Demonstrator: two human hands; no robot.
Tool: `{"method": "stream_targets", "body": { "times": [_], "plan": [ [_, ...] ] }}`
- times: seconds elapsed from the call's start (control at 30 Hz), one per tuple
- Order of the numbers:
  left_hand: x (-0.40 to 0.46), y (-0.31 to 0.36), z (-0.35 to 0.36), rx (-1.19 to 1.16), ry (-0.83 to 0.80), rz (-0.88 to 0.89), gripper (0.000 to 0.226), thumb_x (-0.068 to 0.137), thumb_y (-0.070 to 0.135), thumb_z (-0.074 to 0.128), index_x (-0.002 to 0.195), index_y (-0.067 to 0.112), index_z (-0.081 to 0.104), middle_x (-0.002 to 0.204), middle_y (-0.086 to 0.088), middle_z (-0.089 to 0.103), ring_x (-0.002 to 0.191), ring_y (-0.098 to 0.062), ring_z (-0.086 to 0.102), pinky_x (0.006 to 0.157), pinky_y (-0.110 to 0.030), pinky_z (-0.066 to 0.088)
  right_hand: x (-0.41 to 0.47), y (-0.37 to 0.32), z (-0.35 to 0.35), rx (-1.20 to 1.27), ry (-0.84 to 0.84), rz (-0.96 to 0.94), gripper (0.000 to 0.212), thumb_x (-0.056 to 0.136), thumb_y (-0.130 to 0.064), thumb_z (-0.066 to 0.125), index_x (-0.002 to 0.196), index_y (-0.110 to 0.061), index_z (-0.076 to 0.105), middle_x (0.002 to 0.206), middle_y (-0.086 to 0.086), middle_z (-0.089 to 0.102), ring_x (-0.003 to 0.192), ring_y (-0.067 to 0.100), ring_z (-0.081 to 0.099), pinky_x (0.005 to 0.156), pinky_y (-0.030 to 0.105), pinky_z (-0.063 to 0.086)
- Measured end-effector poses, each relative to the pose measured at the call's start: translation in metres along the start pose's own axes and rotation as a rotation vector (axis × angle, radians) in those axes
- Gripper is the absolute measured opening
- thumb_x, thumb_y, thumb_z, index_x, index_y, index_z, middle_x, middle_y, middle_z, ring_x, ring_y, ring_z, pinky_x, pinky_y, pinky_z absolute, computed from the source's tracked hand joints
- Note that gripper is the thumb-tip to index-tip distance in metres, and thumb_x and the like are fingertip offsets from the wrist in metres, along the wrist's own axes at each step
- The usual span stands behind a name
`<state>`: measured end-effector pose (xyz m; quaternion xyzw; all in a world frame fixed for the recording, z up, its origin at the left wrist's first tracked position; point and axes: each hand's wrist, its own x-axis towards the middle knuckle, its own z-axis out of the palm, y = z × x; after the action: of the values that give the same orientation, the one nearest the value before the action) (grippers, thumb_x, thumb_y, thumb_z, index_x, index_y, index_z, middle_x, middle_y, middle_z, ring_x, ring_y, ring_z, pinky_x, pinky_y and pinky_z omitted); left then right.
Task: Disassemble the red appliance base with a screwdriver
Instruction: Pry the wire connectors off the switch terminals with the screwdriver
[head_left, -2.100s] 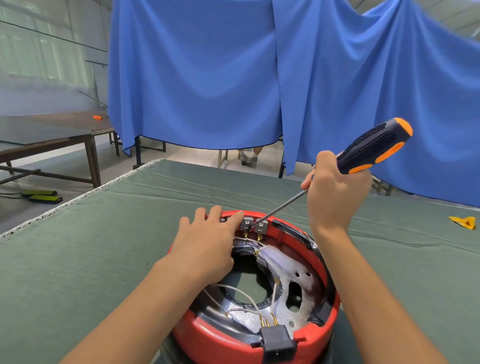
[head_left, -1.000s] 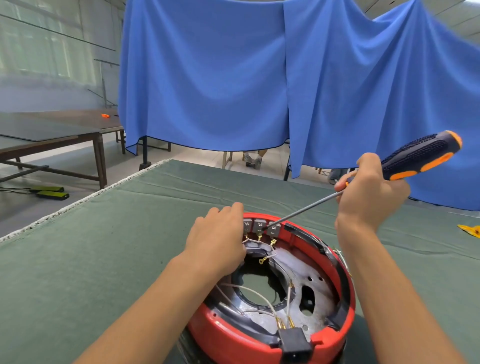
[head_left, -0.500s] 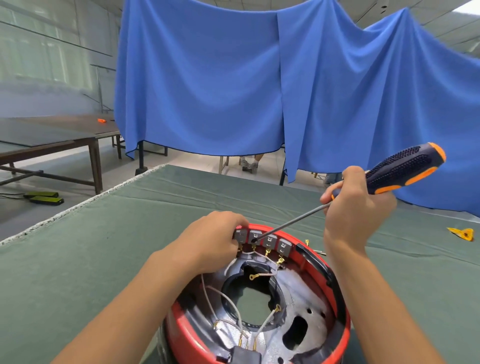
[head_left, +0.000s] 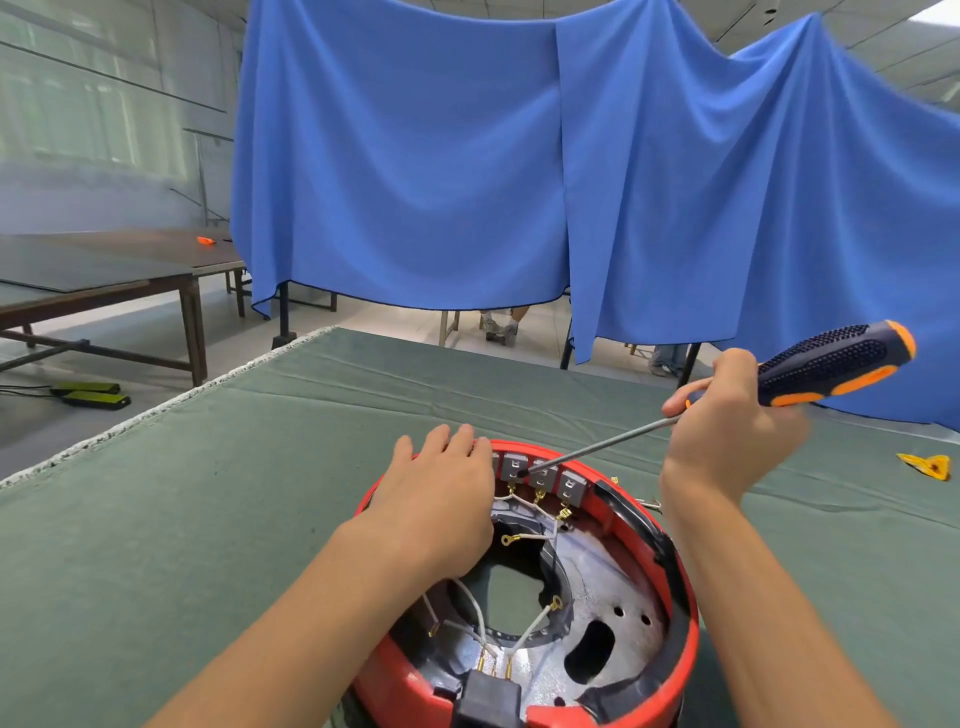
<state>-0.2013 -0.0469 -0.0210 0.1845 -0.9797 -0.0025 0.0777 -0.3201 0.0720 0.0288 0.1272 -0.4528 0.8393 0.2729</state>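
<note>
The red appliance base (head_left: 683, 644) lies upside down on the green table (head_left: 208, 519), showing a metal plate, white wires and a black plug socket at its near edge. My left hand (head_left: 436, 504) rests flat over the base's far-left rim, fingers extended. My right hand (head_left: 727, 431) grips a black and orange screwdriver (head_left: 831, 366) near the front of its handle. The shaft slants down to the left, and its tip touches one of the grey switch blocks (head_left: 514, 467) lined along the inner far rim.
A small yellow scrap (head_left: 927, 464) lies on the table at the right. A blue cloth (head_left: 519, 171) hangs behind the table. Brown tables (head_left: 104, 275) stand at the left, with a yellow-green object (head_left: 91, 394) on the floor. Someone's feet (head_left: 498, 325) show under the cloth.
My left hand has gone from curled at the switch blocks to lying flat on the rim. The screwdriver tip stays at the blocks, and the base has shifted in view.
</note>
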Motion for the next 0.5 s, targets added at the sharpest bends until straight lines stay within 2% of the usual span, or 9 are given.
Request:
{"method": "stream_targets", "body": {
  "times": [0.13,0.3,0.4,0.5],
  "plan": [
    [-0.0007,0.0018,0.002,0.038,-0.057,-0.015,0.068,0.096,0.028,0.041,0.149,0.012,0.003,0.158,-0.008,0.0,0.144,-0.027,0.005,0.114,-0.049,0.013,-0.0006,0.0004,0.0006,0.023,-0.013,0.0,0.036,0.077,-0.01,0.05,0.047,-0.021,0.035,0.03,-0.009,0.037,0.032,0.016,0.042,0.041,0.018,0.031],
    [0.0029,-0.0012,0.0057,-0.014,-0.019,0.008,0.068,0.097,0.033,0.039,0.15,0.019,0.0,0.159,-0.004,-0.004,0.145,-0.023,0.0,0.116,-0.045,0.009,-0.001,-0.0014,0.0005,0.058,-0.052,0.016,0.037,0.072,-0.012,0.049,0.039,-0.025,0.037,0.03,-0.009,0.036,0.031,0.015,0.039,0.04,0.017,0.028],
    [0.0052,-0.0041,0.0055,-0.062,-0.002,0.03,0.067,0.096,0.036,0.039,0.15,0.022,0.002,0.159,-0.001,-0.001,0.145,-0.019,0.001,0.117,-0.041,0.009,-0.0035,-0.0016,0.0004,0.049,-0.063,-0.007,0.032,0.072,-0.011,0.049,0.047,-0.022,0.033,0.031,-0.009,0.035,0.032,0.017,0.038,0.04,0.016,0.029],
    [0.006,-0.0042,0.0029,-0.116,0.036,0.036,0.064,0.094,0.032,0.043,0.149,0.024,0.013,0.158,0.0,0.011,0.143,-0.019,0.01,0.114,-0.039,0.015,-0.0059,-0.0029,0.0014,0.048,-0.075,-0.036,0.038,0.073,-0.012,0.049,0.038,-0.026,0.044,0.031,-0.008,0.038,0.032,0.017,0.039,0.04,0.016,0.032]
  ]
}}
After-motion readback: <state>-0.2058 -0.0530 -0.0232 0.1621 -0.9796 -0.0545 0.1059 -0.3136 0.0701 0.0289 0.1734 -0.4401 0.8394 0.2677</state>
